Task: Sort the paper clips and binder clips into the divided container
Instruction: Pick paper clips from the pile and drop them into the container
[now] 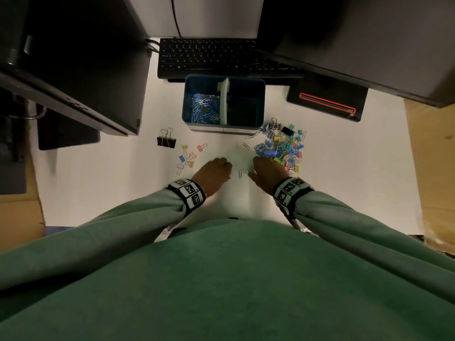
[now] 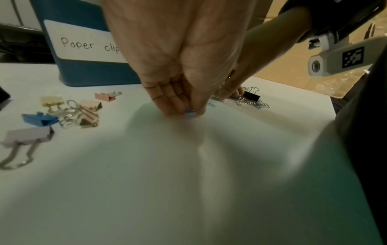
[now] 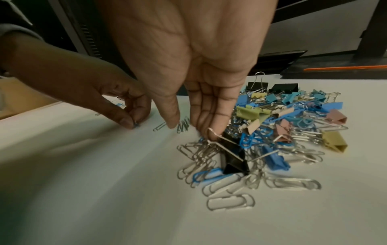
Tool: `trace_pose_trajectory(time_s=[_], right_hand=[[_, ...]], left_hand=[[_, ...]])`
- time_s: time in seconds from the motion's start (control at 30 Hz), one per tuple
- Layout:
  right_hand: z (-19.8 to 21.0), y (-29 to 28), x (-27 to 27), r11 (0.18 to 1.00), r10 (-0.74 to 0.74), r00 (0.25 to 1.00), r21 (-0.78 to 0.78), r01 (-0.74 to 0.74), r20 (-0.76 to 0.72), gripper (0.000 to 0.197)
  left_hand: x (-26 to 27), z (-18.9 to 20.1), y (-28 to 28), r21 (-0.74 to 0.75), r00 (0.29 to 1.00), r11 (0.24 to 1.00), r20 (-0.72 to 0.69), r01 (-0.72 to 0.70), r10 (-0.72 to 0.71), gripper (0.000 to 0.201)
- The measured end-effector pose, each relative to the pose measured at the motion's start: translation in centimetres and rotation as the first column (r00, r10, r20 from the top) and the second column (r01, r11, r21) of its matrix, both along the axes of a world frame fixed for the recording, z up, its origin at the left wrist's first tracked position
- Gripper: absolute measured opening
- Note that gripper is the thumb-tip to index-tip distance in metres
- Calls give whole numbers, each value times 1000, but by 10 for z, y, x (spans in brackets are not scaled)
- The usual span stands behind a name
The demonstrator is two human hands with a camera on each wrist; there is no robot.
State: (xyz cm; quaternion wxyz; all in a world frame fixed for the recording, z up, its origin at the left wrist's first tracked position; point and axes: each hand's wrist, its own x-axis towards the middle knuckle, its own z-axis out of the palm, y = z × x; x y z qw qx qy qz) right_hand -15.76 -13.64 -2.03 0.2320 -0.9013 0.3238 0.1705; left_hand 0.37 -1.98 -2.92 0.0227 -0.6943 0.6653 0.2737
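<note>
The blue divided container (image 1: 258, 102) stands mid-desk; its left compartment holds paper clips (image 1: 205, 108), and its front label (image 2: 83, 44) reads "Paper clip". A mixed pile of paper clips and binder clips (image 1: 283, 148) lies to its right. Several pastel binder clips (image 1: 188, 157) and a large black one (image 1: 166, 141) lie to the left. My left hand (image 2: 184, 111) pinches a small blue clip (image 2: 190, 110) against the table. My right hand (image 3: 190, 131) points down at the pile's near edge, its fingertips (image 3: 211, 134) touching the wire handle of a black binder clip (image 3: 234, 159), thumb apart.
A keyboard (image 1: 216, 57) sits behind the container, with dark monitors overhanging at left (image 1: 73, 70) and right (image 1: 369, 45). A black device with a red line (image 1: 327, 102) lies at the right rear. Loose paper clips (image 1: 240, 173) lie between the hands. Cardboard (image 1: 433, 156) borders the white surface.
</note>
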Motion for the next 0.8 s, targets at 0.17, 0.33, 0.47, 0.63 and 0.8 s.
trace_pose_trajectory(time_s=[0.17, 0.33, 0.47, 0.63, 0.8], right_hand=[[0, 7, 7, 1000, 12, 999, -10, -11, 37, 12], [5, 3, 11, 997, -29, 1000, 74, 30, -11, 13], [9, -8, 6, 990, -39, 999, 135, 41, -14, 12], [39, -24, 26, 980, -95, 977, 188, 59, 191, 7], [92, -37, 96, 966, -213, 881, 228, 125, 422, 5]], left_hand=[[-12, 7, -21, -42, 994, 999, -103, 26, -31, 18], [-8, 2, -28, 7, 992, 992, 0, 122, -122, 19], [-6, 0, -24, 45, 991, 991, 25, 129, -130, 22], [7, 32, -22, -56, 975, 983, -150, -172, 162, 13], [68, 78, -40, -268, 780, 737, -310, -620, 543, 5]])
